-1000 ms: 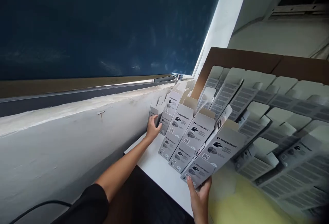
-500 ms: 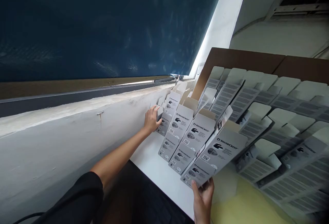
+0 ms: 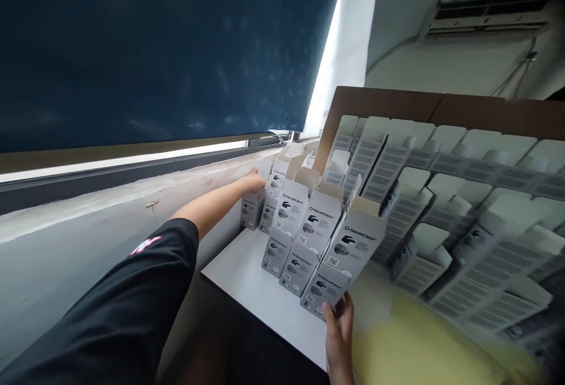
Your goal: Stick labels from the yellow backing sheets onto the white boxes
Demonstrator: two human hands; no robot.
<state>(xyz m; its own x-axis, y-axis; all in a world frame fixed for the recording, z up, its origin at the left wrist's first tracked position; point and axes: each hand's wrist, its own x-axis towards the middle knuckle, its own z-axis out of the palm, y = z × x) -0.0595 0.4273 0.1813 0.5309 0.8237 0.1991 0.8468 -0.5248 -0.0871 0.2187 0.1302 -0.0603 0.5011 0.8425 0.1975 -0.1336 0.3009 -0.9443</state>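
counting from the middle of the view, a black sleeve [image 3: 119,308] with a small white and red mark lies at 8 o'clock, its arm stretched in toward the centre. the hands are well apart. at 5 o'clock the right hand [image 3: 339,329] is clamped on the lower end of the nearest silvercrest carton [image 3: 324,292], thumb on the printed face, fingers round its side. a blurred yellow thing [image 3: 415,344] sits between 4 and 5 o'clock. the white tabletop [image 3: 251,282] spreads at 7 o'clock. on it, going from 5 toward 7 o'clock past the held carton, stand a second carton [image 3: 296,270] and a third carton [image 3: 276,251], the logo showing twice on their fronts, beige flaps [image 3: 331,191] raised on top. farther in, between 7 and 8 o'clock, a grey carton [image 3: 251,214] stands near the white wall [image 3: 110,238]. the left hand [image 3: 255,181] is just above it, close to the centre at 9 o'clock; its fingertips are hidden, so i cannot tell whether it grips anything. at 3 o'clock are rows of text-covered cartons [image 3: 384,173], with brown cardboard [image 3: 384,99] behind them at 2. a dark blue panel [image 3: 154,49] fills 10 o'clock. farthest off, high at 2, hangs a slatted unit [image 3: 489,17].
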